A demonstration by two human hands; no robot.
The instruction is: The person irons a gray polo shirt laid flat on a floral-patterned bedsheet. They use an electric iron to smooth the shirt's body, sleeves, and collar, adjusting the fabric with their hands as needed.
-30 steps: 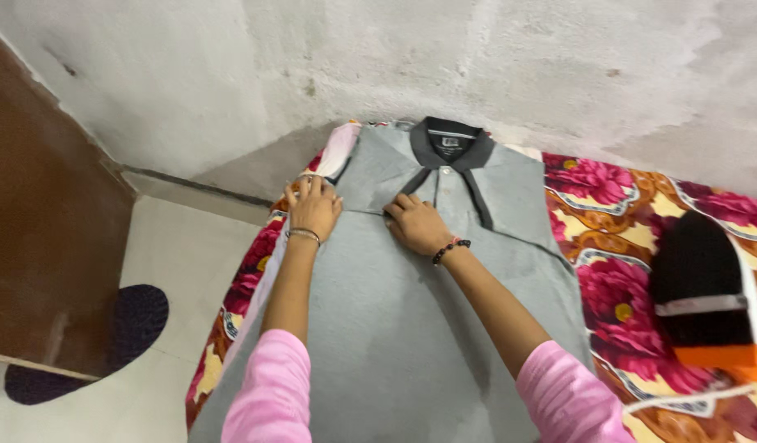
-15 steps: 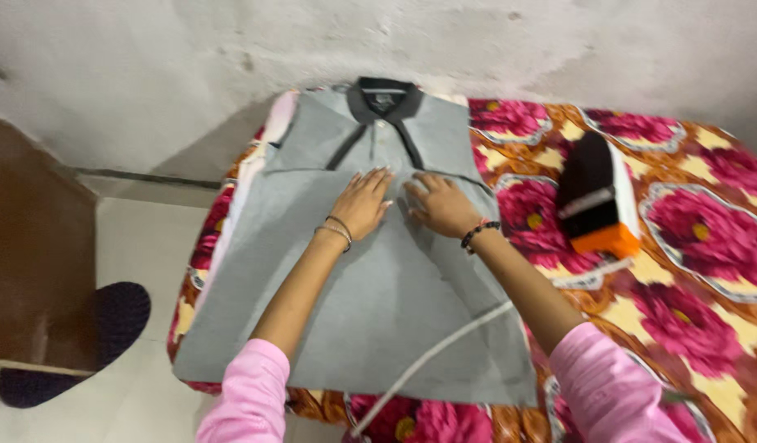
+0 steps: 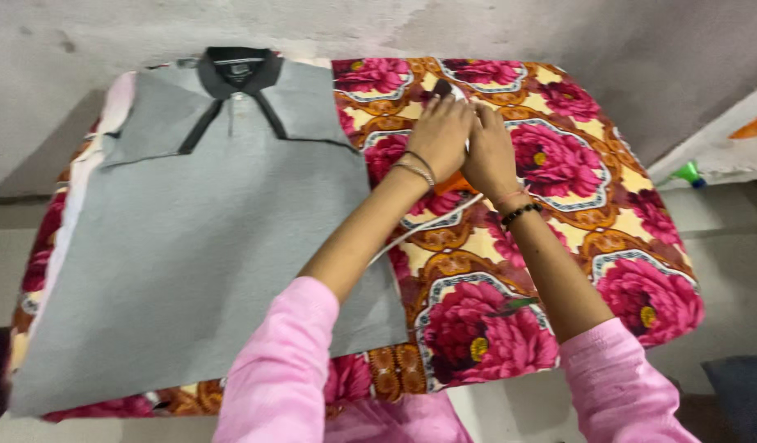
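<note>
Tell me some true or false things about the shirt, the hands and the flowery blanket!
1. The grey shirt lies flat with its dark collar toward the wall. True.
2. Both hands are pressing on the shirt. False: the left hand and right hand are together on the iron, over the flowery blanket.
3. A white cord runs under the arms. True.
4. The sleeves are blue. False: they are pink.
5. The iron stands on the shirt. False: it sits on the blanket beside it, mostly hidden by the hands.
</note>
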